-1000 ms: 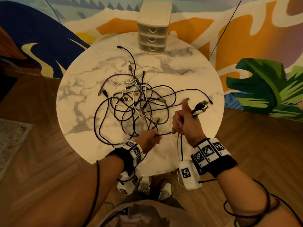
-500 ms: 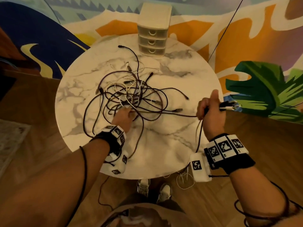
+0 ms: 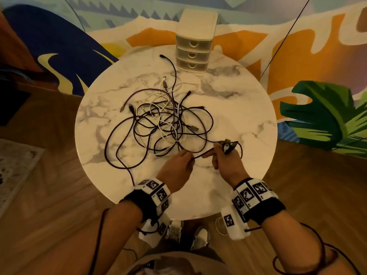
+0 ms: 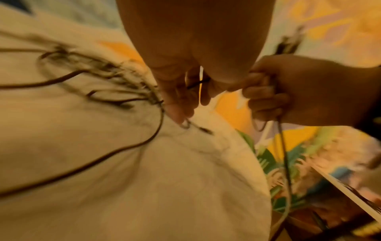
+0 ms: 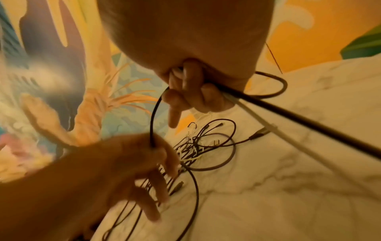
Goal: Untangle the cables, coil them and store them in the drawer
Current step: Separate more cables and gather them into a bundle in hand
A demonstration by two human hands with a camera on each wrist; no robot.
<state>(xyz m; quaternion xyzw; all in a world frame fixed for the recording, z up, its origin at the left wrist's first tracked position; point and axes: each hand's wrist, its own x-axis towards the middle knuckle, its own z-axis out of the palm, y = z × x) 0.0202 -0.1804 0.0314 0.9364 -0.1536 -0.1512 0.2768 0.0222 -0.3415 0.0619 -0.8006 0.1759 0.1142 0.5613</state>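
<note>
Round marble-look table (image 3: 248,108), smooth and veined, with a messy knot of thin dark and white cables (image 3: 164,124) mid-table and bare top toward the right edge. Plastic three-drawer unit (image 3: 195,39) at the far edge. Left hand (image 3: 176,165) pinches a dark cable (image 3: 200,155); right hand (image 3: 226,163) is fisted around several cable ends near the near-right side.

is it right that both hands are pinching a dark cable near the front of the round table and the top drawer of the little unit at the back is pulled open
Not quite. The head view shows all three drawers of the drawer unit closed. The rest holds: the left hand and right hand pinch a dark cable near the table's front.
</note>
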